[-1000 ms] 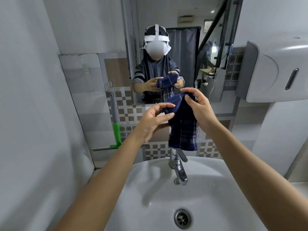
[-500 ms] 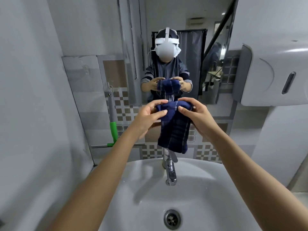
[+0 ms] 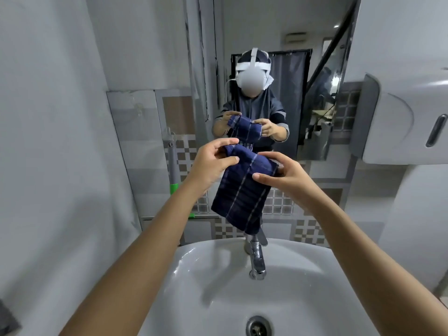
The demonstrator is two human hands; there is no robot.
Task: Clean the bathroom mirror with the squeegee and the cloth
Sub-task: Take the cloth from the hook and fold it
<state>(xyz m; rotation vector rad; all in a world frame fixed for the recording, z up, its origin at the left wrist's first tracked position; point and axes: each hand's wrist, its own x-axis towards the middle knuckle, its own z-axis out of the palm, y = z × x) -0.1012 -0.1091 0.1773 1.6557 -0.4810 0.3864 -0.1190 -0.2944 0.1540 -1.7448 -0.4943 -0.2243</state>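
A dark blue checked cloth (image 3: 242, 192) hangs folded in front of the mirror (image 3: 278, 69), above the tap. My left hand (image 3: 213, 163) pinches its upper left corner. My right hand (image 3: 278, 175) grips its upper right edge, thumb in front and fingers over the top. The squeegee (image 3: 174, 173), grey handle with a green base, stands upright on the ledge at the left, apart from both hands. The mirror reflects a person holding the cloth.
A white sink (image 3: 303, 287) with a chrome tap (image 3: 256, 260) and a drain (image 3: 258, 327) lies below my arms. A white dispenser (image 3: 407, 122) juts out from the right wall. A grey wall closes in on the left.
My hands have drawn apart along the cloth's top edge, spreading it wider. The cloth hangs a little lower and to the right. The view has shifted slightly.
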